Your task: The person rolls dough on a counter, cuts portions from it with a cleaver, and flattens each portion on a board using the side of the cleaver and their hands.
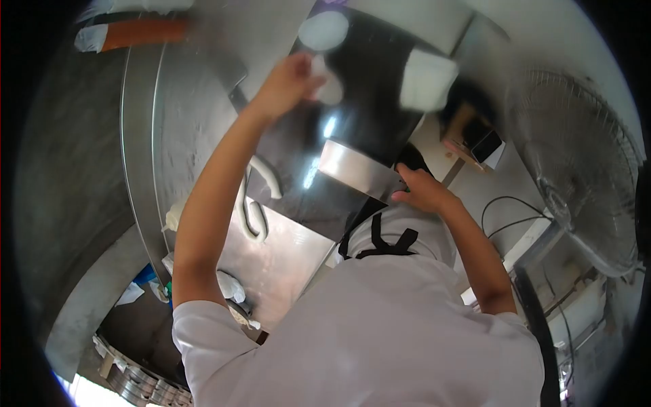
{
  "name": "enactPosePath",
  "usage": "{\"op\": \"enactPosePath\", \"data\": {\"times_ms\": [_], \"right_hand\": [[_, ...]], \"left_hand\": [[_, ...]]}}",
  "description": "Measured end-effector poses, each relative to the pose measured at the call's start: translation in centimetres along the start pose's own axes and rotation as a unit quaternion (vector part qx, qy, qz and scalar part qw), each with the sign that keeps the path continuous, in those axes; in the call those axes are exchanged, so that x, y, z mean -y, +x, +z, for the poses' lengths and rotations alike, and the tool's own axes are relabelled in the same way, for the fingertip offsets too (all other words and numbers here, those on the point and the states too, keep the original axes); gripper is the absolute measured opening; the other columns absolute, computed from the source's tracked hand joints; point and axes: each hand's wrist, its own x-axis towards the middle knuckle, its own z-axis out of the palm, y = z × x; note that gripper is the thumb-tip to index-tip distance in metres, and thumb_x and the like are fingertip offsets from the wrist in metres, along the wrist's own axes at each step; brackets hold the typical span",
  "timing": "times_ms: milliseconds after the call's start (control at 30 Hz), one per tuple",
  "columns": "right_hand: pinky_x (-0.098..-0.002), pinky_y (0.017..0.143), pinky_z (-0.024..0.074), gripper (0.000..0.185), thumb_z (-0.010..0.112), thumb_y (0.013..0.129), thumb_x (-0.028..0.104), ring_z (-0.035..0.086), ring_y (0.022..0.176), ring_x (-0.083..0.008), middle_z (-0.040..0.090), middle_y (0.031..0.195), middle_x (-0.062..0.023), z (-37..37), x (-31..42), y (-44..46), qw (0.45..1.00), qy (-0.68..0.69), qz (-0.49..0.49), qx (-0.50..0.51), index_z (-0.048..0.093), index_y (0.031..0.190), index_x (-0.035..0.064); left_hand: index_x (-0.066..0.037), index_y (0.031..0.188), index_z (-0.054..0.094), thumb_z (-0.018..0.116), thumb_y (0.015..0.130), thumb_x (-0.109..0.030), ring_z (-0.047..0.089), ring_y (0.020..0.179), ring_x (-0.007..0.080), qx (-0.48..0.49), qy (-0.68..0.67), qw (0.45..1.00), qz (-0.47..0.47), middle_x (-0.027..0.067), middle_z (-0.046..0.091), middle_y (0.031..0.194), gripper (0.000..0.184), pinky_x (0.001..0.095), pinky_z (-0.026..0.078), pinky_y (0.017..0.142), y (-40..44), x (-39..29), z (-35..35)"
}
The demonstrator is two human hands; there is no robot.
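Observation:
My left hand [291,81], blurred by motion, pinches a thin white dough round [330,88] over the dark board [366,74]. Beyond it, another pale dough round [323,30] lies flat near the board's far edge. At the near end of the board, my right hand [427,191] is closed at the end of a broad, shiny cleaver [359,169]. The cleaver's handle is mostly hidden by the fingers. White dough ropes [266,178] lie to the left, partly behind my left forearm.
A folded white cloth [428,80] sits on the board's right side. Past it are a box [468,125] with a dark, phone-like object [486,146] and a large caged fan [576,169]. A reddish-brown roll [146,34] is at upper left.

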Motion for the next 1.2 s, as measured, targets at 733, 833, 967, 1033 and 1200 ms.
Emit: {"op": "enactPosePath", "data": {"times_ms": [733,833,967,1033,1200], "right_hand": [[-0.0564,0.078,0.0503,0.035,0.066,0.096,0.016,0.065,0.091,-0.0515,0.069,0.096,-0.0266,-4.3,4.8,4.1,0.980,-0.111,-0.164,-0.007,0.052,0.126,0.0019],[-0.0572,0.076,0.0519,0.026,0.064,0.098,0.017,0.065,0.092,-0.0511,0.069,0.093,-0.0253,-2.3,9.8,6.0,0.964,-0.188,-0.187,0.016,0.052,0.118,0.0049],[-0.0572,0.078,0.0540,0.027,0.063,0.099,0.019,0.068,0.091,-0.0494,0.070,0.092,-0.0243,0.8,14.9,6.7,0.932,-0.294,-0.208,0.036,0.051,0.120,0.0057],[-0.0571,0.079,0.0546,0.027,0.062,0.099,0.019,0.068,0.090,-0.0491,0.070,0.093,-0.0245,2.1,16.3,6.5,0.921,-0.336,-0.194,0.040,0.050,0.120,0.0060],[-0.0599,0.080,0.0533,0.027,0.061,0.100,0.020,0.068,0.092,-0.0501,0.070,0.095,-0.0287,6.4,15.7,6.2,0.918,-0.382,-0.107,0.018,0.048,0.117,0.0034]], "left_hand": [[-0.002,0.124,0.064,0.057,0.086,0.009,0.066,0.107,0.0252,-0.508,0.114,0.854,-0.009,0.0124,0.063,0.120,0.040,0.0340,0.056,0.090,-22.5,21.5,11.6],[-0.004,0.128,0.065,0.060,0.085,0.013,0.066,0.116,0.0286,-0.540,0.124,0.832,0.037,0.0146,0.065,0.128,0.047,0.0351,0.057,0.092,-23.3,21.9,13.1],[-0.003,0.113,0.072,0.072,0.085,0.009,0.071,0.106,0.0275,-0.561,0.106,0.820,0.038,0.0131,0.072,0.116,0.031,0.0337,0.058,0.089,-23.7,23.6,12.7],[-0.003,0.109,0.073,0.076,0.084,0.005,0.071,0.101,0.0283,-0.578,0.108,0.806,0.064,0.0119,0.073,0.110,0.026,0.0338,0.058,0.087,-23.8,24.2,12.1],[-0.005,0.109,0.072,0.078,0.084,-0.003,0.067,0.096,0.0315,-0.518,0.195,0.821,0.139,0.0111,0.069,0.102,0.026,0.0389,0.054,0.083,-23.8,25.8,9.2]]}}
